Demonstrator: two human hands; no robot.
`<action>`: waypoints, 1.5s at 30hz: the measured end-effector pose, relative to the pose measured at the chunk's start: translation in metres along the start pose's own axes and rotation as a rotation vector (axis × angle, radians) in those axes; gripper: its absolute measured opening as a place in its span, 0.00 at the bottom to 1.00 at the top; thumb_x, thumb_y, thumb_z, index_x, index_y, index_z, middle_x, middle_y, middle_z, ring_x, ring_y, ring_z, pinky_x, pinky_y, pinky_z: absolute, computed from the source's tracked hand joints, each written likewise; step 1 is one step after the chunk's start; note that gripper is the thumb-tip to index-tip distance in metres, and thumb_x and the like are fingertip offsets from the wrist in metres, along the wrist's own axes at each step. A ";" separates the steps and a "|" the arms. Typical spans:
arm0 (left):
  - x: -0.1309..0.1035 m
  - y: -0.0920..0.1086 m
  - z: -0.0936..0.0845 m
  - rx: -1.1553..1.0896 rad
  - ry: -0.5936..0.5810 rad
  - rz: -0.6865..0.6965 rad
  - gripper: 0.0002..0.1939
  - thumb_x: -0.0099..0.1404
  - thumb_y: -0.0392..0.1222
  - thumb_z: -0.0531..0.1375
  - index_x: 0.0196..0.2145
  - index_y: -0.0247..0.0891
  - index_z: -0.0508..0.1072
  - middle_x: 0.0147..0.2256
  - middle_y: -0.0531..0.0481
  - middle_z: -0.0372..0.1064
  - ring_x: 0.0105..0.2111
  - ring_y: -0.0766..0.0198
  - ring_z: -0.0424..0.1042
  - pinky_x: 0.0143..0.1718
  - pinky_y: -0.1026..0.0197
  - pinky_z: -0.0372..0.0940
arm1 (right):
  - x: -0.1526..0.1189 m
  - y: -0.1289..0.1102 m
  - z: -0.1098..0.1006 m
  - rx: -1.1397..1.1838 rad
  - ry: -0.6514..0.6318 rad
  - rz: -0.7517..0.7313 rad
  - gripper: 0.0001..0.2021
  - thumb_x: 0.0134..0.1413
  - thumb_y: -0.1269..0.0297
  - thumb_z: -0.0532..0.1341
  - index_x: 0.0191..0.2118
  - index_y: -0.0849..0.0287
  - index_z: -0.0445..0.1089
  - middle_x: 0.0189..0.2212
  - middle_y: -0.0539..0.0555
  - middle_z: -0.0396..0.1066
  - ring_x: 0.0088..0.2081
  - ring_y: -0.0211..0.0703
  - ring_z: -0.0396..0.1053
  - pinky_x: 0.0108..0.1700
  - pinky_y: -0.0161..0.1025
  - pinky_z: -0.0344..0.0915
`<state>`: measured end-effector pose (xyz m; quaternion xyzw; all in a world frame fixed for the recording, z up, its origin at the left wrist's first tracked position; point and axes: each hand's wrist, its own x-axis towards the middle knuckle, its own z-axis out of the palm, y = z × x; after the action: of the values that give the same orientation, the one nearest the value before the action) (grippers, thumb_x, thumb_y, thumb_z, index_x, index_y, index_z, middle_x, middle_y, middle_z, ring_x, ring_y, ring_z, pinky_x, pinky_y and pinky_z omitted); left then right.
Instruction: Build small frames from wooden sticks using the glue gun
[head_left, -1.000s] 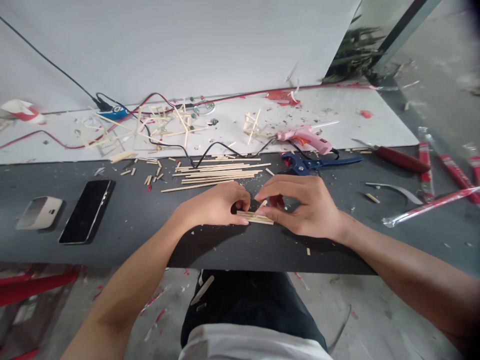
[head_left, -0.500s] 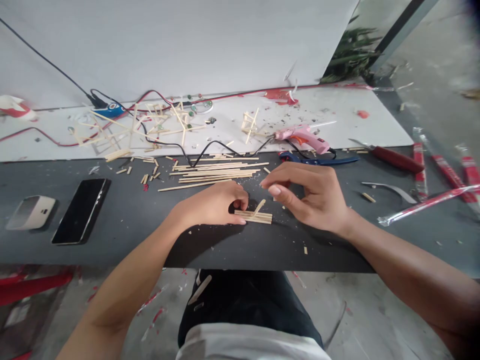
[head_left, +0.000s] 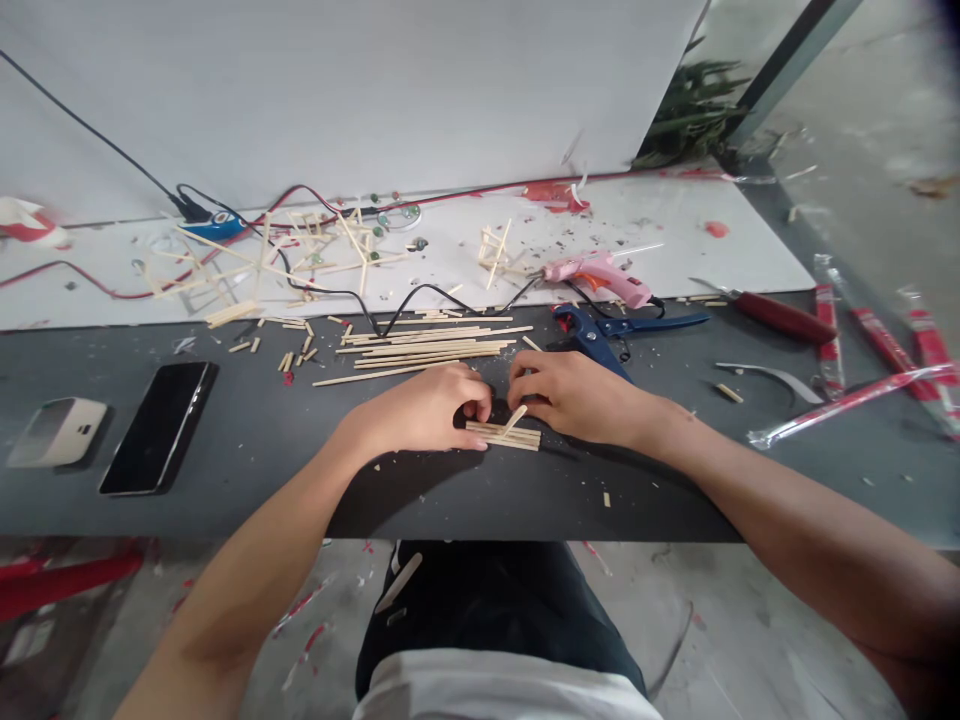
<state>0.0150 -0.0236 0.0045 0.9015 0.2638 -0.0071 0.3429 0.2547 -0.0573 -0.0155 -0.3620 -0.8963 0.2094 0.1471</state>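
Note:
Several short wooden sticks lie side by side on the dark tabletop, with a small stick slanting up across them. My left hand grips the left end of these sticks between thumb and curled fingers. My right hand rests just behind their right end, fingers curled close to the slanting stick; whether they pinch anything is hidden. Behind both hands lies a row of long thin sticks.
A phone and a pale device lie left. A pink glue gun, blue cutter, red-handled knife and curved metal tool lie right. Stick frames stand on the white board.
My right hand has moved left and down to the sticks, its fingers curling in. The blue cutter shows more fully. My left hand keeps its hold.

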 end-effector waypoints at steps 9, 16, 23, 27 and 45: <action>0.000 0.002 0.000 0.007 0.002 0.001 0.08 0.62 0.44 0.67 0.36 0.38 0.76 0.36 0.48 0.71 0.38 0.60 0.69 0.38 0.59 0.60 | 0.001 0.003 -0.006 -0.029 0.191 0.128 0.07 0.60 0.76 0.53 0.37 0.58 0.64 0.30 0.52 0.68 0.28 0.40 0.62 0.33 0.37 0.55; 0.001 0.003 -0.002 0.002 -0.014 0.002 0.09 0.62 0.43 0.68 0.34 0.38 0.73 0.35 0.50 0.70 0.38 0.61 0.68 0.39 0.61 0.58 | -0.006 0.001 -0.035 0.038 0.690 0.346 0.06 0.64 0.70 0.55 0.39 0.54 0.68 0.28 0.51 0.72 0.26 0.40 0.66 0.31 0.38 0.60; 0.000 0.004 -0.002 0.017 -0.011 0.007 0.08 0.61 0.41 0.68 0.32 0.38 0.72 0.35 0.51 0.70 0.38 0.62 0.67 0.40 0.61 0.58 | -0.010 -0.003 -0.042 0.065 0.640 0.334 0.06 0.63 0.67 0.60 0.40 0.54 0.75 0.28 0.50 0.75 0.26 0.40 0.68 0.32 0.39 0.63; 0.001 0.005 -0.003 0.015 -0.011 0.011 0.08 0.61 0.41 0.67 0.32 0.38 0.72 0.35 0.51 0.69 0.38 0.62 0.67 0.40 0.61 0.58 | -0.009 -0.002 -0.043 0.007 0.680 0.323 0.07 0.59 0.68 0.62 0.40 0.56 0.78 0.31 0.51 0.77 0.26 0.38 0.66 0.33 0.39 0.64; -0.001 0.008 -0.004 0.002 -0.053 -0.007 0.04 0.62 0.38 0.65 0.32 0.38 0.72 0.35 0.51 0.69 0.35 0.64 0.67 0.36 0.62 0.56 | -0.001 0.008 -0.023 0.039 -0.045 0.156 0.09 0.57 0.79 0.54 0.37 0.58 0.65 0.28 0.49 0.70 0.28 0.38 0.64 0.33 0.35 0.55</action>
<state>0.0175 -0.0265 0.0128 0.9004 0.2580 -0.0325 0.3489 0.2695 -0.0471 0.0006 -0.4228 -0.8644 0.2458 0.1171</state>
